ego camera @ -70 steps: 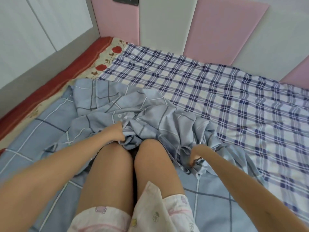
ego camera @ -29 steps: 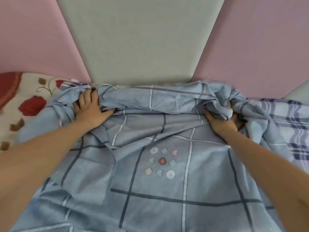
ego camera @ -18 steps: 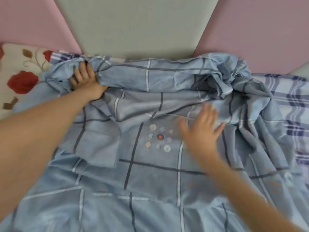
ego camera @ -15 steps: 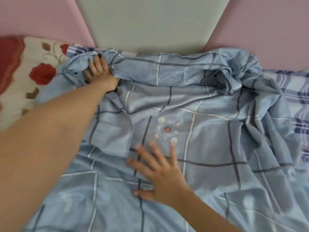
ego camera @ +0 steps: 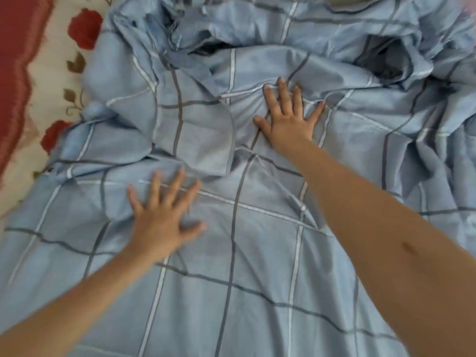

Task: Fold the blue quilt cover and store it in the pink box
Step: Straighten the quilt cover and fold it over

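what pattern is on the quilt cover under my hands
Light blue with a wide grid of dark grey and white lines, on the quilt cover, seen in the head view.

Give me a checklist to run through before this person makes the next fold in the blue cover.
1. Hands free: left hand and right hand rest flat on the blue quilt cover: ok.
2. Near part smooth: ok.
3. Far edge straight: bunched up: not ok.
4. Right side flat: deep creases: not ok.
5. Pink box at hand: not in view: cannot tell.
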